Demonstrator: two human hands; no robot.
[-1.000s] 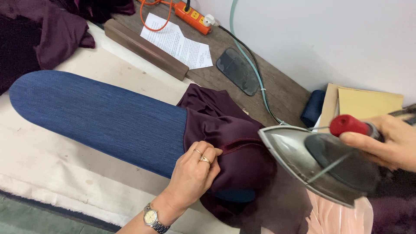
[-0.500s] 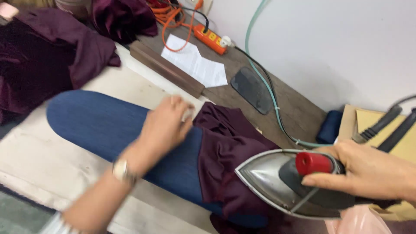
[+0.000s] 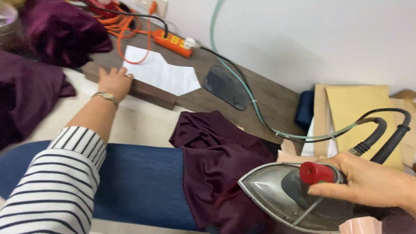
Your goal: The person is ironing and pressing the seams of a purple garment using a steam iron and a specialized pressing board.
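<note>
Head view. My right hand (image 3: 368, 184) at near right: fingers (image 3: 329, 190) curled tight round the handle of the steel iron (image 3: 286, 197), thumb beside its red knob (image 3: 317, 172). The iron's sole rests on the maroon garment (image 3: 216, 169), which is pulled over the right end of the blue sleeve board (image 3: 143, 184).

My left hand (image 3: 113, 81) at far left, well apart from the garment: laid on the dark wooden block (image 3: 151, 93), fingers hooked over its far edge; I cannot tell whether they clamp it. White paper (image 3: 162, 73) just beyond, touching the fingertips.

Containers: none that I can make out.

Also listed: orange power strip (image 3: 173, 42), grey iron rest (image 3: 226, 86), green hose (image 3: 242, 86), more maroon cloth (image 3: 60, 30) far left.

Against half a second ago: the left hand has left the garment's edge on the board and reached out to the block; the right hand's grip on the iron is unchanged.
</note>
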